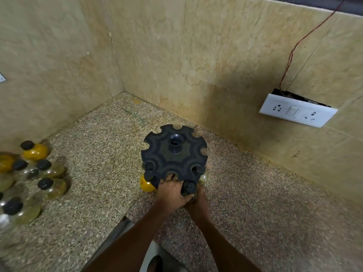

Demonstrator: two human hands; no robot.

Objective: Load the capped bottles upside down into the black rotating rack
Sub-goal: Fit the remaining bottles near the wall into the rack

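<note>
Black rotating rack (174,156) sits mid-surface, both hands at its 6 o'clock edge: left hand (172,191) hooks fingers into a slot, probably steadying it, while right hand (197,201) grips a capped bottle (189,188) there, spare bottles (29,173) waiting at 9 o'clock.
</note>
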